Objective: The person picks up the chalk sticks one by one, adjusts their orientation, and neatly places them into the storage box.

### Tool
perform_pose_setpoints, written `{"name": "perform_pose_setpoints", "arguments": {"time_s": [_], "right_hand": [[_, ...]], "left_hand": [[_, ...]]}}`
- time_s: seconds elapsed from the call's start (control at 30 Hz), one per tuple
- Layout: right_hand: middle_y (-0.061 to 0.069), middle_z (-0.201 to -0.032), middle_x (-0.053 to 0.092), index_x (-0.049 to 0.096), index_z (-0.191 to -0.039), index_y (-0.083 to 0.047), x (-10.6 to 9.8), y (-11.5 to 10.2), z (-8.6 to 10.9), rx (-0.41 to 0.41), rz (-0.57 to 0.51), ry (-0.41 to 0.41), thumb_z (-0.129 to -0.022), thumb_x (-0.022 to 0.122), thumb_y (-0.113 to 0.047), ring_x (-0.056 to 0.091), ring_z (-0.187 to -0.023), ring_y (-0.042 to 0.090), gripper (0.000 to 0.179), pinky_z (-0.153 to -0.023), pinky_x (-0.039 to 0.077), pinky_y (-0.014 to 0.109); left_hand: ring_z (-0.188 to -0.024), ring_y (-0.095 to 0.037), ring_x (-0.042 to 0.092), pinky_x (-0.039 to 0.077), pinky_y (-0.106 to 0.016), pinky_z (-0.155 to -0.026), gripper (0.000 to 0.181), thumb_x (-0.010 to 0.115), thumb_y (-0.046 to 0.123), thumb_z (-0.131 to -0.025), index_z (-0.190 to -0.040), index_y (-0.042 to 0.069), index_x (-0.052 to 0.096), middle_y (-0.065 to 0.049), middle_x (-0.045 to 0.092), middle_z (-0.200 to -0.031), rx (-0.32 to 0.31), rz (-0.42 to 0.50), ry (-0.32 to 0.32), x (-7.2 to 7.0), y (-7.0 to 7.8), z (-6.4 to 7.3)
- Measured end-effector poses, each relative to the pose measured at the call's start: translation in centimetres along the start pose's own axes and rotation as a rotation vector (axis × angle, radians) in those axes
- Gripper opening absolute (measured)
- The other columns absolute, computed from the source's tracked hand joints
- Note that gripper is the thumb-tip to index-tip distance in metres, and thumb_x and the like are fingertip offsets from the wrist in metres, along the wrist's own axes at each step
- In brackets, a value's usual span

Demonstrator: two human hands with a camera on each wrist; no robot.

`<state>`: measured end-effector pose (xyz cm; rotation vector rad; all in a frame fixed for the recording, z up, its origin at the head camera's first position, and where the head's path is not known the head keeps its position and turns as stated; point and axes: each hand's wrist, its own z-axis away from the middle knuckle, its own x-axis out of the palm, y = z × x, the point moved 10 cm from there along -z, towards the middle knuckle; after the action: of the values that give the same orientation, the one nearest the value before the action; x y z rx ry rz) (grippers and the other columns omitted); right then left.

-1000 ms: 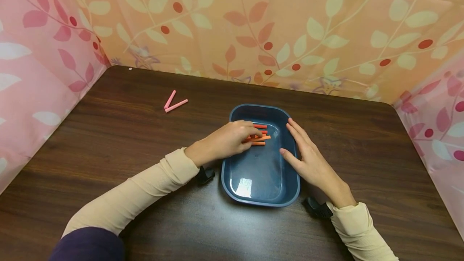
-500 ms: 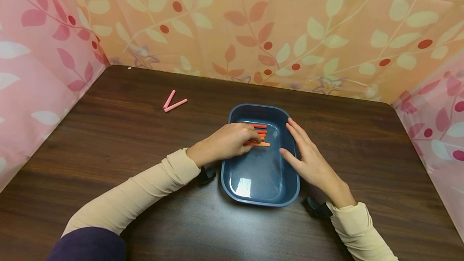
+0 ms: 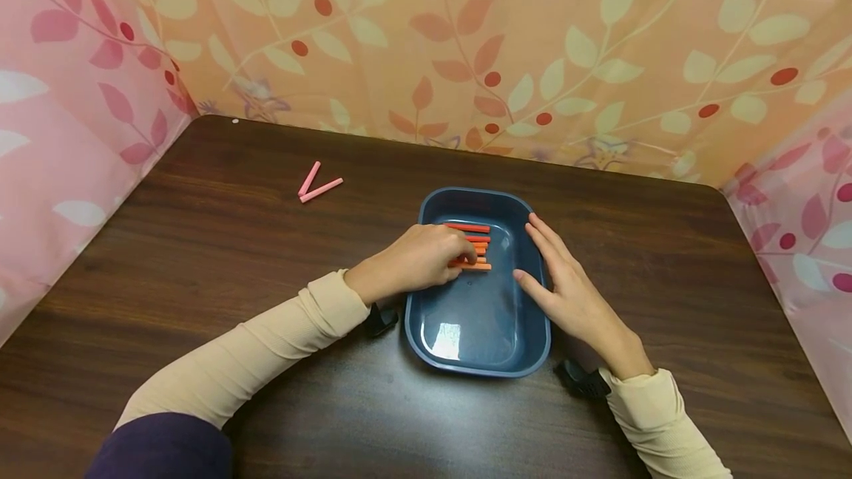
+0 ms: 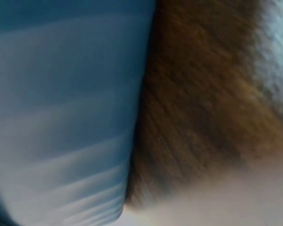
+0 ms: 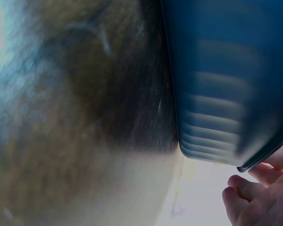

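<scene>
Inside a dark blue plastic tub (image 3: 474, 324), thin red and orange chalk-like sticks lie side by side in a row. My left hand (image 3: 433, 261) reaches in over the tub's left rim, thumb and finger pinching the light orange stick (image 3: 484, 267) at the near end of the row. A red stick (image 3: 475, 228) lies at the far end; the hand hides the left part of several sticks. My right hand (image 3: 572, 298) rests along the right rim, fingers straight and thumb over the inside. The left wrist view shows only the tub's outer wall (image 4: 70, 103).
Two pink sticks (image 3: 322, 191) form a V on the dark wooden table (image 3: 220, 242), left of the tub. A small white bit (image 3: 235, 121) lies at the back left edge. Patterned cloth (image 3: 506, 35) hangs behind and on both sides.
My left hand has lowered the slanted orange stick toward me, and it now lies level at the near end of the row. The right hand has kept its place on the rim.
</scene>
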<state>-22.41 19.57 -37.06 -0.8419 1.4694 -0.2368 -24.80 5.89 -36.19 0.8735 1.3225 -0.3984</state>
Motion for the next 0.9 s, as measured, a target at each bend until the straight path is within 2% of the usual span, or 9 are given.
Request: {"name": "perform_pose_setpoints", "arguments": {"time_s": [0.17,0.43,0.67,0.9], "right_hand": [[0.003,-0.168,0.012,0.022,-0.158,-0.006,0.0,0.1,0.0,0.01,-0.004,-0.006,-0.097,0.063,-0.027,0.022,-0.151,0.035,0.076,-0.113,0.027,0.065],[0.005,-0.168,0.013,0.022,-0.157,-0.004,0.0,0.1,0.1,0.005,-0.002,-0.005,-0.097,0.063,-0.026,0.022,-0.151,0.036,0.076,-0.112,0.027,0.066],[0.006,-0.167,0.013,0.023,-0.157,-0.004,-0.1,0.0,0.0,0.001,0.004,-0.001,-0.097,0.063,-0.026,0.022,-0.151,0.036,0.076,-0.112,0.028,0.066],[0.006,-0.167,0.013,0.023,-0.157,-0.004,-0.1,0.0,0.0,0.004,0.004,-0.007,-0.097,0.062,-0.025,0.022,-0.151,0.036,0.075,-0.113,0.027,0.065]], "left_hand": [[-0.093,-0.015,0.065,0.056,-0.033,-0.083,0.022,0.071,0.014,-0.09,-0.111,0.016,0.076,0.0,0.074,-0.107,-0.017,-0.034,0.003,-0.1,0.0,0.0],[-0.092,-0.015,0.064,0.056,-0.032,-0.084,0.028,0.072,0.016,-0.09,-0.118,0.015,0.074,-0.001,0.073,-0.11,-0.014,-0.009,0.029,-0.3,0.0,0.1],[-0.092,-0.013,0.064,0.055,-0.029,-0.08,0.03,0.073,0.015,-0.09,-0.12,0.016,0.073,0.0,0.073,-0.111,0.02,0.086,0.093,-0.9,0.0,0.5],[-0.1,-0.014,0.066,0.055,-0.031,-0.089,0.031,0.073,0.012,-0.089,-0.12,0.014,0.072,-0.001,0.073,-0.115,0.067,0.189,0.14,-1.4,0.0,0.6]]}}
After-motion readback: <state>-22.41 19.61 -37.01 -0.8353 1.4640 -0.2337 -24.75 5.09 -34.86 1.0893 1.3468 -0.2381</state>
